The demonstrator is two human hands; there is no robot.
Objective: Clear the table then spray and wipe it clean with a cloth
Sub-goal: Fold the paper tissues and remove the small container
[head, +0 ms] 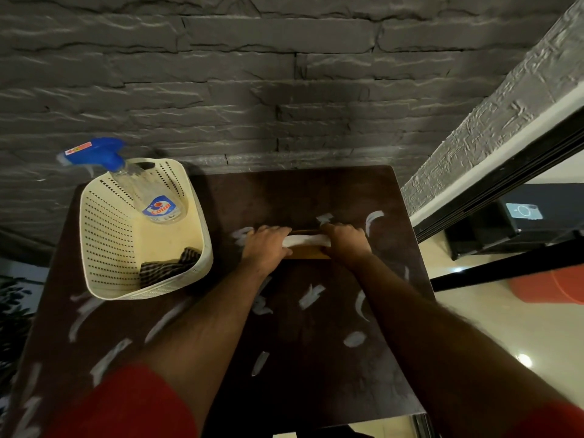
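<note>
Setting: dark stone-textured wall point(284, 74) behind a small dark brown table point(316, 358) streaked with white smears point(311, 295); pale floor to the right.

Object in hand: a flat wooden board or box point(308, 252) near the table's far centre, with a white strip point(306, 240) lying across its top; which of the two it is cannot be told.

Left hand point(265, 248): curled over the left end of the wooden piece, fingers closed on it and the strip.

Right hand point(346, 243): closed over the right end in the same way.

Basket point(101, 248): cream perforated plastic, standing on the table's left side, well apart from the hands.

Spray bottle point(151, 197): clear, blue trigger head, leaning inside the basket's far corner.

Cloth point(167, 267): dark checked fabric, bunched in the basket's near corner.

Stage (judged): clearing is not yet finished; spraying and wiping remain.

Handling (judged): the wooden piece looks rigid and light, best lifted level by both ends so the loose strip does not slide. The cloth is soft and can be pinched anywhere. The bottle is smooth plastic, best taken by the neck under the trigger.
</note>
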